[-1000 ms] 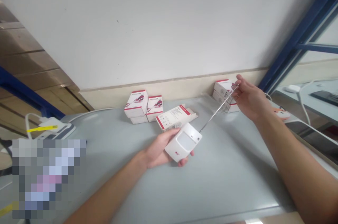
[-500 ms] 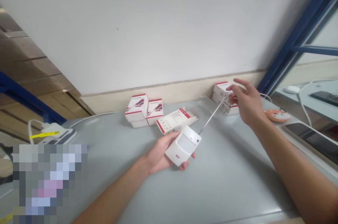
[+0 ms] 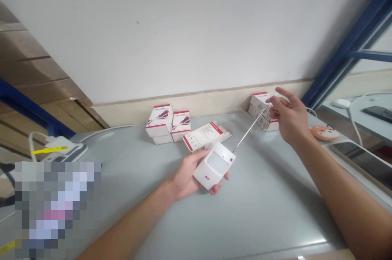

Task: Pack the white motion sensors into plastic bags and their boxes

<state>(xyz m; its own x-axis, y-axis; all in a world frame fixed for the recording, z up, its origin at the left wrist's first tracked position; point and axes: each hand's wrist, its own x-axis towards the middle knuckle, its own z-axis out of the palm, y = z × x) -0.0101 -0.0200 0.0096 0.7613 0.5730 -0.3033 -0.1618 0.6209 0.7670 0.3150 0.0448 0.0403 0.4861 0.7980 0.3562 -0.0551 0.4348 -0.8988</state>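
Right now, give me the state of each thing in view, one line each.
Left hand, gripping the sensor
Sensor, white, held tilted
Right hand, pinching the metal rod
Metal rod, slanted, lower end at the sensor
Carton, lying flat, end flap open
Boxes, stacked, closed
Tablet, screen dark

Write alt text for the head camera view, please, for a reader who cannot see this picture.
A person's left hand holds a white motion sensor, while the right hand holds a thin metal rod that runs from the sensor. Small white and red boxes stand beyond them on a grey table, below a white wall.
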